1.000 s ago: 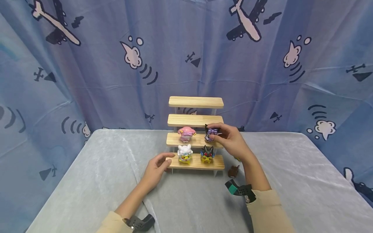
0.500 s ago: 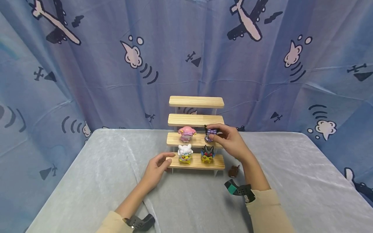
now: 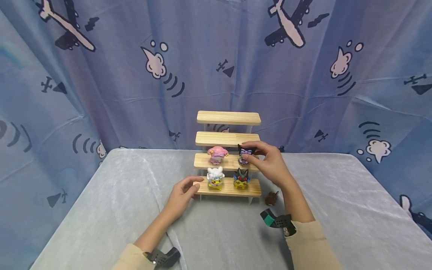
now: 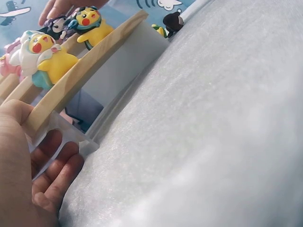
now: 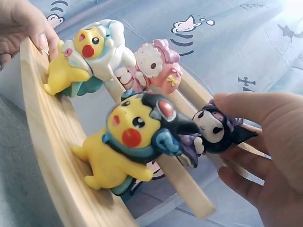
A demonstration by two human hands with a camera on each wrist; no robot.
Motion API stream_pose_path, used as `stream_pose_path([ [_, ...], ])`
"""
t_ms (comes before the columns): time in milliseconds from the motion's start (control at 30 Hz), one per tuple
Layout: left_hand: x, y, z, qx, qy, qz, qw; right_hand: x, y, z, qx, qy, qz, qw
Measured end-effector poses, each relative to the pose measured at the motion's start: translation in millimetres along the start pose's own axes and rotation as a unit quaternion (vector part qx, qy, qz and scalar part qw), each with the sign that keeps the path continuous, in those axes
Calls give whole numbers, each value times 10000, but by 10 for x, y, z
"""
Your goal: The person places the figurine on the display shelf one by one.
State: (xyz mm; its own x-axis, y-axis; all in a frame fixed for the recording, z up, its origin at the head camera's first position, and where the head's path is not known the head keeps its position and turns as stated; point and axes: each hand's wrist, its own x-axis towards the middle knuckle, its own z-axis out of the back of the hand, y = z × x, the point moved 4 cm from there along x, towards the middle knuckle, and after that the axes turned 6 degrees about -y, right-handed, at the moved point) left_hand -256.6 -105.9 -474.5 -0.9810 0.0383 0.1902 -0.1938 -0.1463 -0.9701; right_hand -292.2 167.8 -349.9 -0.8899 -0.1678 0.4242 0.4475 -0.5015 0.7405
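A wooden stepped display stand (image 3: 227,139) with clear side supports stands on the table. My left hand (image 3: 179,195) grips the left end of its lowest step, thumb on the wood and fingers curled by the clear support (image 4: 87,144). At the right end of the second step, my right hand (image 3: 271,162) pinches a black and purple figurine (image 5: 211,126) between thumb and fingers. A pink figurine (image 3: 217,154) sits left of it. On the lowest step are a yellow figurine in a white hood (image 3: 215,178) and another in a black hood (image 3: 241,179).
Both upper steps (image 3: 228,117) rise behind the figurines. A small brown figure (image 3: 271,198) lies on the grey cloth (image 3: 216,232) right of the stand; a yellow-green piece (image 4: 160,30) lies near it. A blue patterned curtain (image 3: 209,48) hangs behind.
The black and purple figurine has turned slightly in my right fingers, staying at the same end of the step. My left hand keeps its grip on the stand.
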Motion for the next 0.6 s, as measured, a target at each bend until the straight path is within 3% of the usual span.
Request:
stream_pose_path([
  [267, -1, -10, -7, 9, 1, -18, 10000, -14, 38, 34, -508, -72, 45, 9987],
  [600, 3, -2, -2, -2, -24, -28, 10000, -8, -9, 21, 98, 318, -96, 9994],
])
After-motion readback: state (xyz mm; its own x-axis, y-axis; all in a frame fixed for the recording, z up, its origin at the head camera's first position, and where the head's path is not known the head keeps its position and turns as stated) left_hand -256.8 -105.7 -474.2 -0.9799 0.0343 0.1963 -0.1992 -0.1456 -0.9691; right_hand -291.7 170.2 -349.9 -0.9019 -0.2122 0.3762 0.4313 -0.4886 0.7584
